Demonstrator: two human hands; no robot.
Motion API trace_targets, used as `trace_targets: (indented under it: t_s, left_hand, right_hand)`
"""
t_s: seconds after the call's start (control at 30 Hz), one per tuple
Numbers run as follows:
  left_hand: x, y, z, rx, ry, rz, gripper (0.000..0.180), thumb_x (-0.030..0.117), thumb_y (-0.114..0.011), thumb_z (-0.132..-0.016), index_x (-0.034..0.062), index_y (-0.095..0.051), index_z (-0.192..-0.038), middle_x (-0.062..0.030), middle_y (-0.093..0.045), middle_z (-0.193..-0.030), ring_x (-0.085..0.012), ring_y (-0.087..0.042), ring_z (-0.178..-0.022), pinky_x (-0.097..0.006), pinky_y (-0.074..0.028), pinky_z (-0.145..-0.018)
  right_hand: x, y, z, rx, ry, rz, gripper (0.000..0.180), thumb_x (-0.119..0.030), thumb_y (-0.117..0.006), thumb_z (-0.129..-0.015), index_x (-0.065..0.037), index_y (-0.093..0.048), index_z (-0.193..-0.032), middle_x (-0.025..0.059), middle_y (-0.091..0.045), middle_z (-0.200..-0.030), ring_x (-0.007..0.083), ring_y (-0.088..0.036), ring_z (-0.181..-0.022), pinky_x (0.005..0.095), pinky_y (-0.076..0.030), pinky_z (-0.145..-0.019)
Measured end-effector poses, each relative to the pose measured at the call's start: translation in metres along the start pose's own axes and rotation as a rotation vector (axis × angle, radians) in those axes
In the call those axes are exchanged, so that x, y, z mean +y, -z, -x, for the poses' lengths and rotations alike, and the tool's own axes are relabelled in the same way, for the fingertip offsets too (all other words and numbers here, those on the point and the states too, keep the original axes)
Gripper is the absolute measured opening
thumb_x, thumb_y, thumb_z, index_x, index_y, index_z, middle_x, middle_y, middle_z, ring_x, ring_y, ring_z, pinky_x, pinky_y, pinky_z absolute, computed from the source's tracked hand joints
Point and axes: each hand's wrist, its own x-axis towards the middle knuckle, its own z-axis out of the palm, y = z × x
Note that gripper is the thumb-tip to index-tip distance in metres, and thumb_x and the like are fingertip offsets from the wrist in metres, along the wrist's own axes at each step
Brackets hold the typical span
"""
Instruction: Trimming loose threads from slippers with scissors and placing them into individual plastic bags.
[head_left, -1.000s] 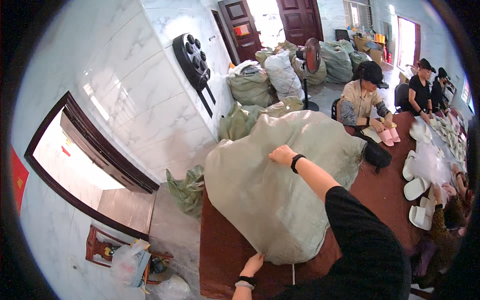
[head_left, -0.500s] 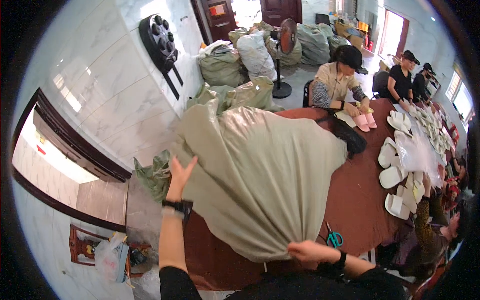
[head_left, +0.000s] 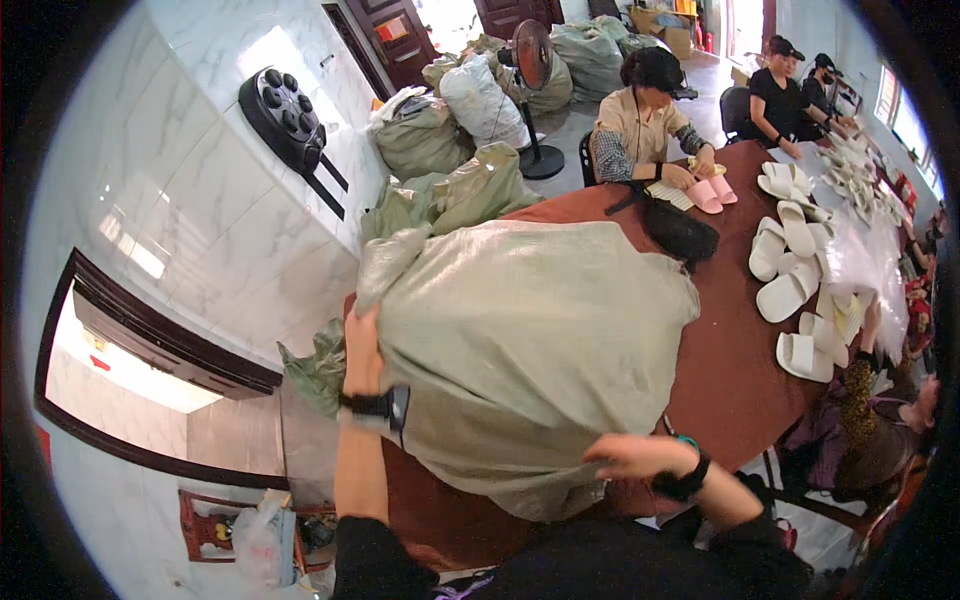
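Note:
A big pale green woven sack [head_left: 530, 330] lies spread over the brown tabletop, its near edge loosely crumpled. At its left edge my left hand [head_left: 362, 338] grips the fabric, the fingertips partly hidden by a fold standing up above them. My right hand [head_left: 640, 456], slightly blurred, hovers over the sack's near right part with fingers stretched out and nothing in them. Behind my right wrist, a bit of the teal scissors handle [head_left: 687, 441] shows.
A black bag [head_left: 678, 228] touches the sack's far right. Across the brown table [head_left: 725, 330], a person handles pink slippers [head_left: 712, 193]. White slippers [head_left: 790, 290] line the right side, where other people sit. Stuffed sacks [head_left: 420, 135] and a fan [head_left: 532, 60] stand beyond.
My left hand went from spread fingers to holding the sack's left edge. My right hand let go of the gathered near edge, which has loosened. The view has shifted a little.

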Motion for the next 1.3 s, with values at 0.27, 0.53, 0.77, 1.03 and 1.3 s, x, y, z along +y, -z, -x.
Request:
trace_targets:
  t_s: [0.27,0.53,0.77,1.03,1.3]
  left_hand:
    - [-0.073,-0.040,0.234,-0.820,-0.527,-1.071,0.032,0.018,-0.061,-0.070,0.0061,-0.060,-0.100,-0.0180,-0.061,-0.092,-0.0388,-0.059,-0.088,-0.047,-0.048,-0.075]
    - [-0.186,-0.018,0.273,-0.983,-0.345,-1.249,0.030,0.020,-0.054,-0.078,0.0051,-0.057,-0.104,-0.0184,-0.063,-0.085,-0.0370,-0.061,-0.078,-0.045,-0.048,-0.066]
    - [-0.050,0.092,0.265,0.172,-0.187,-0.790,0.041,0.014,-0.065,-0.071,-0.0010,-0.057,-0.108,-0.0203,-0.062,-0.090,-0.0327,-0.060,-0.085,-0.038,-0.047,-0.075]
    - [0.072,0.117,0.193,-0.061,-0.820,-1.154,0.064,0.010,-0.071,-0.066,0.0075,-0.046,-0.125,-0.0193,-0.027,-0.142,-0.0369,-0.027,-0.130,-0.044,-0.028,-0.103]
    - [-0.006,0.011,0.128,-0.699,-0.947,-1.700,0.068,0.021,-0.072,-0.063,0.0219,-0.047,-0.127,-0.0140,-0.039,-0.137,-0.0340,-0.037,-0.126,-0.043,-0.035,-0.097]
  right_hand:
    - [-0.118,0.160,-0.211,0.474,0.181,0.070,0.093,-0.052,-0.069,-0.072,0.002,-0.028,-0.135,0.0266,-0.036,-0.134,0.0349,-0.042,-0.121,0.0389,-0.038,-0.098]
    - [-0.046,0.011,-0.368,0.127,-0.008,0.406,0.050,-0.017,-0.059,-0.077,-0.003,-0.047,-0.122,0.0252,-0.061,-0.096,0.0378,-0.058,-0.093,0.0446,-0.046,-0.078]
    - [-0.168,0.158,-0.220,0.184,0.256,0.206,0.038,-0.008,-0.051,-0.082,-0.003,-0.053,-0.119,0.0111,-0.063,-0.110,0.0170,-0.057,-0.096,0.0315,-0.045,-0.086]
    - [-0.258,0.136,0.038,-0.334,0.319,1.051,0.043,-0.013,-0.061,-0.064,-0.010,-0.057,-0.108,0.0059,-0.060,-0.096,0.0249,-0.061,-0.078,0.0363,-0.048,-0.062]
    - [-0.213,0.070,0.086,-0.337,0.275,0.731,0.036,-0.009,-0.061,-0.061,-0.007,-0.054,-0.096,0.0079,-0.055,-0.085,0.0298,-0.059,-0.073,0.0395,-0.047,-0.058]
